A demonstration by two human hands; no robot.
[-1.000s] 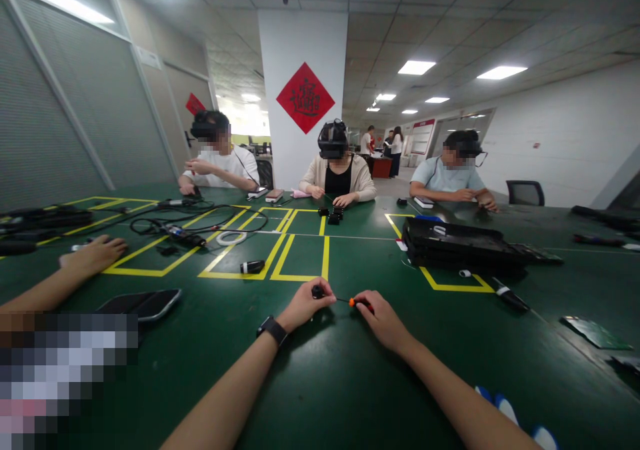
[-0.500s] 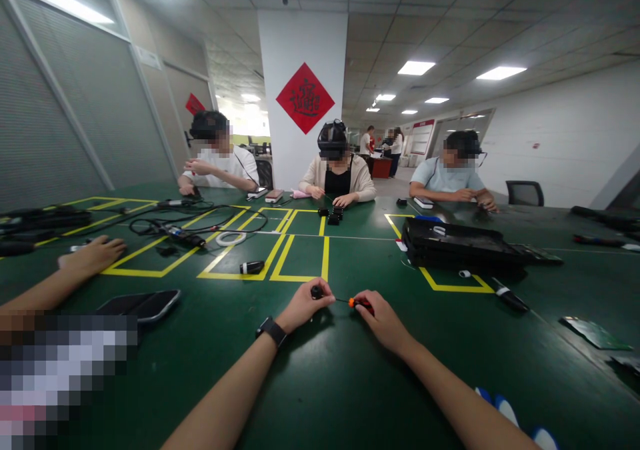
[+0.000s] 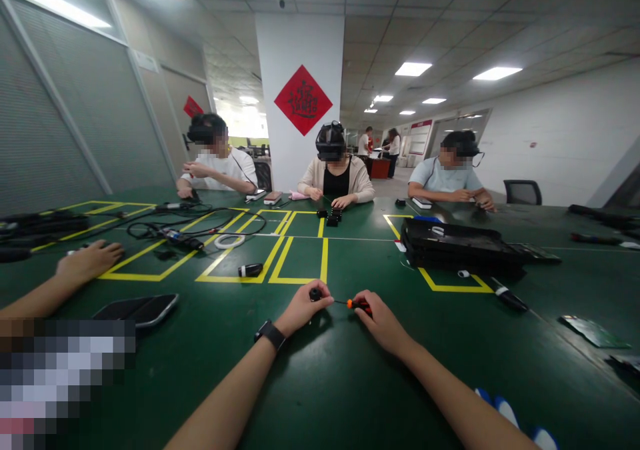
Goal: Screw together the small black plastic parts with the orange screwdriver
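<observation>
Left hand pinches small black part; right hand grips screwdriver, tip at part.

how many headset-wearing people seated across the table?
3: one person in white at far left, one in a beige cardigan in front of the pillar, one in light blue at right. Others stand further back.

Bare green desk open near the edge, small black cylinder ahead-left, phone and co-worker's hand blocking left, black tray and marker blocking right
</observation>
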